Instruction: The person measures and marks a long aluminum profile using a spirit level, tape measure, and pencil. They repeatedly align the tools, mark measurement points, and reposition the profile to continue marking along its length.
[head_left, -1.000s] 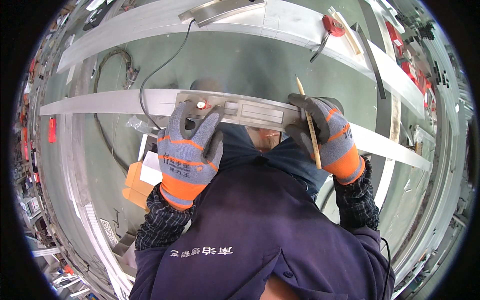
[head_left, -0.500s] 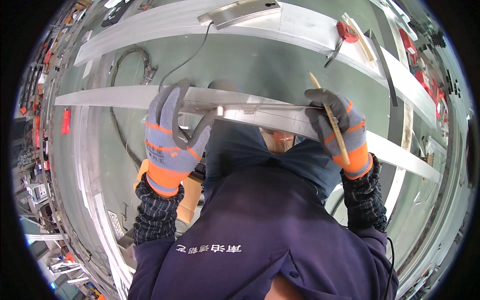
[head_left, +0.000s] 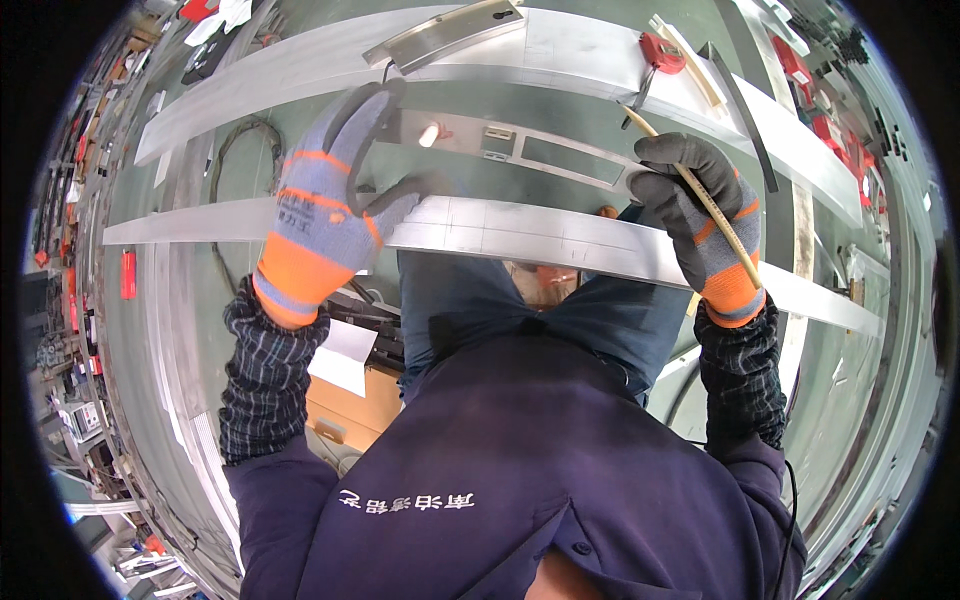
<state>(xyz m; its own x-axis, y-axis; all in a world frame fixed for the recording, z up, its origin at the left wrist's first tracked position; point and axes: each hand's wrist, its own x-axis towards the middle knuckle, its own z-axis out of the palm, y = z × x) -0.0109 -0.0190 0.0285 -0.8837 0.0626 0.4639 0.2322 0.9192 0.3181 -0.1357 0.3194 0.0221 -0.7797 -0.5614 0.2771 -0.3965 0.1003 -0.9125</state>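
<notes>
A long metal plate with rectangular cutouts [head_left: 570, 163] and a small white cylindrical part hangs tilted over the nearer silver bar [head_left: 540, 228]. My right hand [head_left: 700, 215], in a grey and orange glove, pinches the plate's right end. A wooden pencil [head_left: 722, 218] is also held there, slanting across the fingers. At the plate's left end is my left hand [head_left: 330, 205], gloved alike, its thumb and fingers spread apart. Those fingers overlap the plate's end; whether they touch it I cannot tell. Thin marked lines cross the bar's upper face.
On the farther silver bar [head_left: 590, 50] lie a metal case [head_left: 445, 35], a red tape measure [head_left: 662, 52] and a dark strip [head_left: 742, 115]. A dark looped cable [head_left: 217, 180] lies at left. A cardboard box [head_left: 350, 405] stands by my legs.
The plate has been lifted off the nearer bar and turned so its cutouts show. My left hand has spread and shifted left; my right hand has moved slightly right with the pencil.
</notes>
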